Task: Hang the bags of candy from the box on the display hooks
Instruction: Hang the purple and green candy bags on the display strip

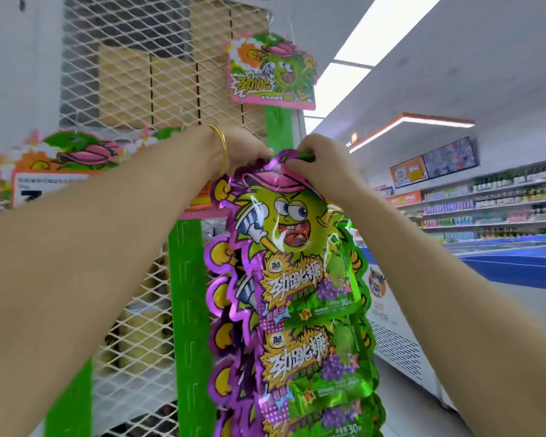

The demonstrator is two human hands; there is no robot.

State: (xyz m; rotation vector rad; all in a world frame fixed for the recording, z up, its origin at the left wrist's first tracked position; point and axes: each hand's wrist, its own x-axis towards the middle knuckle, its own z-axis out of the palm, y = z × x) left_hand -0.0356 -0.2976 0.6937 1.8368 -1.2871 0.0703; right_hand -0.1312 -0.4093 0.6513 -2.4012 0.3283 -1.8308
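Candy bags [284,247]: a string of joined foil packs, held by its top edge high against the display, between both hands.
Left hand [246,149]: fingers curled onto the top left edge of the bags, fingertips hidden behind the foil; a gold bangle [223,146] sits on the wrist.
Right hand [322,162]: thumb and fingers pinch the purple top edge from the right.
Long axis: vertical, cartoon head uppermost, packs overlapping downward and running out of the bottom of the view; the printed face is turned to the camera.
Print: a green spiky cartoon figure in a pink cap, purple foil border, grapes, bold white-and-yellow Chinese lettering repeated on each pack; the figure "30" reads at the lower right of the packs.
Green strip [189,294]: a slotted upright just left of the bags.
Header card [271,74]: above the hands, same green figure and lettering, pink-edged.
Mesh panel [123,58]: white wire grid behind the display, with cartons behind it.
Shelves [486,203]: far right, rows of bottles, blurred; an orange sign and a screen [448,159] above them.
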